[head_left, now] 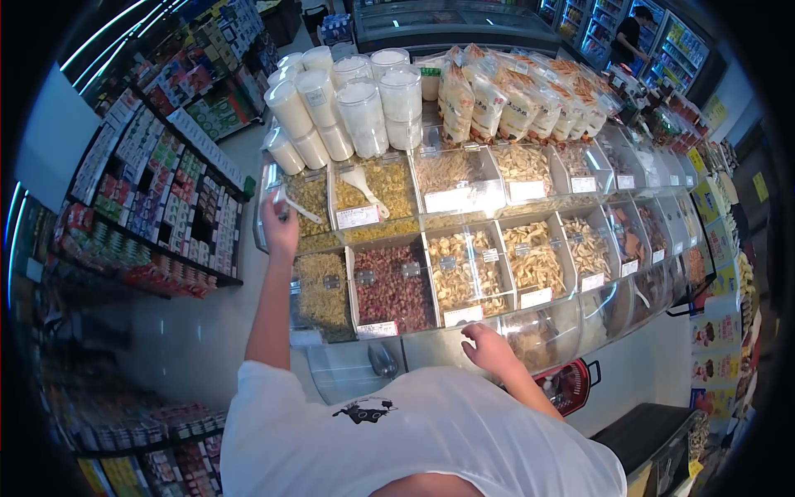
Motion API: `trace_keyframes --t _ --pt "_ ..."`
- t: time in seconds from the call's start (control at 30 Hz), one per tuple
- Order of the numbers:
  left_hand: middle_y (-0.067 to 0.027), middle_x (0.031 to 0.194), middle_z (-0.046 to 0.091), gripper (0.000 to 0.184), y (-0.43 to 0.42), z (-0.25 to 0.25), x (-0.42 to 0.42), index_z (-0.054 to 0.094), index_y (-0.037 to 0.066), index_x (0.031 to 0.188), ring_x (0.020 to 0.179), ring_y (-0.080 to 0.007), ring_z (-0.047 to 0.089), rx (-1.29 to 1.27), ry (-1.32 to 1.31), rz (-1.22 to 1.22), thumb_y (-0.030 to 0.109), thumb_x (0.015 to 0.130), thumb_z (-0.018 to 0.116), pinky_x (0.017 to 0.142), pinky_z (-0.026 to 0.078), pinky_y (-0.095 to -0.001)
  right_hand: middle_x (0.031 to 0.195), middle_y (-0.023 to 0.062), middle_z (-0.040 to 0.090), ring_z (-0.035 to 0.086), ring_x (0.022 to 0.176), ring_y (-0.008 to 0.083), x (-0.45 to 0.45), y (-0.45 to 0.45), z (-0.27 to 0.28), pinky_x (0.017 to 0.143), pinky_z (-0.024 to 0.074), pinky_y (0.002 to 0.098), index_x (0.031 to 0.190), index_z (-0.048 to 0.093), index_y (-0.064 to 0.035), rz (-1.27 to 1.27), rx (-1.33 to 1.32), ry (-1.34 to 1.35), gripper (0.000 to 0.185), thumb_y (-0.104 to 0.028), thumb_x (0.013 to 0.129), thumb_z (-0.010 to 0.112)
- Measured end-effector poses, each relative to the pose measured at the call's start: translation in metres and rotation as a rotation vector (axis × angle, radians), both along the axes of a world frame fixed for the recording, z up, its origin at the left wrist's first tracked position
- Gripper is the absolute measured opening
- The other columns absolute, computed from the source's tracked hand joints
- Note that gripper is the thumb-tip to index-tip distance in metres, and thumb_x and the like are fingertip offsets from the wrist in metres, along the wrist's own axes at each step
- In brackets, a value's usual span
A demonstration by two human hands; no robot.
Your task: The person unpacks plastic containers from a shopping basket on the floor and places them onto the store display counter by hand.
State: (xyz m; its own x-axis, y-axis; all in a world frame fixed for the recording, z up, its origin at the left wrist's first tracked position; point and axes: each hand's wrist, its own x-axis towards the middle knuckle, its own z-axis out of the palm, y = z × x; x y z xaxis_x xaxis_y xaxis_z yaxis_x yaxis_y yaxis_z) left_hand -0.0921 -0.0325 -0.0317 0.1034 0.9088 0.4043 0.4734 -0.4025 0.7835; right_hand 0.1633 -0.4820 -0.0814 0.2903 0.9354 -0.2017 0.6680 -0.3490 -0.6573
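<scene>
My left hand [280,225] is at the left end of the upper row of clear-lidded bins, its fingers curled. A slim white scoop [303,210] lies over the yellowish dried goods [311,189] there, its upper end close to my fingers. Whether I grip the scoop or the lid edge is hard to see. In the neighbouring bin rests another white scoop [363,187]. My right hand [490,348] hovers by the front edge of the lower row, loosely bent, fingers apart, nothing visible in it. Just beyond is a bin of pale dried slices [464,269].
Stacked clear jars [361,112] and bagged goods [497,99] stand above the bins. Dark red dried buds [392,286] fill a lower bin. A red basket [567,389] sits below on the right. Packed shelves [157,182] line the left aisle. Another person [631,40] stands by the far coolers.
</scene>
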Motion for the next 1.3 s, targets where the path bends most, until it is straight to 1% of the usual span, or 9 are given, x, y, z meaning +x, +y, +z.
trace_keyframes --t 0.1,0.4,0.63,0.7,0.97,1.0,1.03,1.13,1.3 --pt "-0.0032 0.093 0.063 0.015 -0.111 -0.045 -0.032 0.065 0.003 0.102 0.083 -0.0119 0.059 -0.022 -0.341 -0.150 -0.007 0.093 0.060 0.076 0.048 -0.0249 0.103 0.0197 0.068 0.065 0.097 0.0389 0.002 -0.025 -0.029 0.085 0.0534 0.0458 0.100 0.067 -0.0035 -0.005 -0.138 -0.021 0.023 -0.021 0.084 0.069" --pt "-0.0063 0.087 0.066 0.018 -0.355 -0.139 -0.045 0.065 0.003 0.088 0.071 -0.0125 0.062 -0.575 -0.321 -0.221 -0.008 0.090 0.051 0.066 0.051 -0.0269 0.094 0.0188 0.072 0.069 0.092 0.0365 0.009 -0.114 -0.125 0.083 0.0551 0.0449 0.083 0.072 -0.0049 0.060 -0.448 -0.077 0.016 -0.020 0.078 0.069" --pt "-0.0096 0.089 0.069 0.011 -0.368 -0.144 -0.024 0.068 0.003 0.100 0.075 -0.0195 0.066 -0.605 0.086 -0.682 0.003 0.092 0.060 0.070 0.053 -0.0309 0.081 0.0162 0.072 0.071 0.068 0.0300 0.036 -0.316 -0.314 0.061 0.0581 0.0407 0.073 0.069 -0.0001 -0.351 -0.652 0.050 0.021 -0.019 0.081 0.063" --pt "-0.0106 0.090 0.070 0.010 -0.368 -0.152 -0.023 0.068 0.004 0.101 0.076 -0.0214 0.067 -0.578 0.153 -0.777 0.004 0.092 0.062 0.071 0.053 -0.0316 0.083 0.0183 0.069 0.072 0.066 0.0299 0.002 -0.356 -0.278 0.051 0.0577 0.0434 0.081 0.067 0.0024 -0.868 -0.872 0.351 0.026 -0.021 0.085 0.057" --pt "-0.0134 0.094 0.070 0.013 -0.390 -0.187 -0.002 0.069 0.008 0.102 0.078 -0.0273 0.068 -0.622 0.464 -1.127 0.010 0.091 0.065 0.072 0.054 -0.0375 0.102 0.0189 0.070 0.068 0.094 0.0349 -0.117 -0.420 -0.258 0.078 0.0533 0.0526 0.106 0.070 0.0037 -1.308 -0.735 0.669 0.050 -0.043 0.091 0.059" --pt "-0.0137 0.095 0.070 0.013 -0.395 -0.188 0.005 0.069 0.008 0.102 0.078 -0.0283 0.068 -0.567 0.521 -1.185 0.010 0.090 0.064 0.072 0.054 -0.0383 0.111 0.0215 0.071 0.067 0.101 0.0334 -0.134 -0.450 -0.342 0.086 0.0520 0.0471 0.116 0.069 0.0065 -1.228 -0.545 0.613 0.058 -0.046 0.094 0.059" --pt "-0.0140 0.097 0.070 0.014 -0.401 -0.188 0.013 0.069 0.008 0.102 0.078 -0.0293 0.067 -0.506 0.576 -1.234 0.009 0.089 0.064 0.072 0.054 -0.0391 0.118 0.0226 0.070 0.067 0.106 0.0305 -0.141 -0.429 -0.309 0.092 0.0504 0.0416 0.120 0.067 0.0074 -1.238 -0.621 0.598 0.064 -0.050 0.095 0.060" --pt "-0.0151 0.096 0.068 0.018 -0.421 -0.169 0.037 0.067 0.009 0.105 0.083 -0.0316 0.067 -0.435 0.674 -1.314 0.011 0.088 0.062 0.075 0.054 -0.0409 0.122 0.0294 0.066 0.066 0.111 0.0385 -0.152 -0.468 -0.407 0.094 0.0515 0.0424 0.123 0.064 0.0082 -1.262 -0.697 0.523 0.061 -0.045 0.092 0.062" --pt "-0.0166 0.097 0.069 0.019 -0.458 -0.201 0.056 0.068 0.008 0.104 0.088 -0.0346 0.067 -0.379 0.748 -1.293 0.010 0.087 0.061 0.078 0.054 -0.0428 0.130 0.0324 0.061 0.062 0.119 0.0431 -0.113 -0.475 -0.296 0.102 0.0494 0.0438 0.130 0.058 0.0071 -1.427 -0.708 0.535 0.061 -0.032 0.083 0.062"
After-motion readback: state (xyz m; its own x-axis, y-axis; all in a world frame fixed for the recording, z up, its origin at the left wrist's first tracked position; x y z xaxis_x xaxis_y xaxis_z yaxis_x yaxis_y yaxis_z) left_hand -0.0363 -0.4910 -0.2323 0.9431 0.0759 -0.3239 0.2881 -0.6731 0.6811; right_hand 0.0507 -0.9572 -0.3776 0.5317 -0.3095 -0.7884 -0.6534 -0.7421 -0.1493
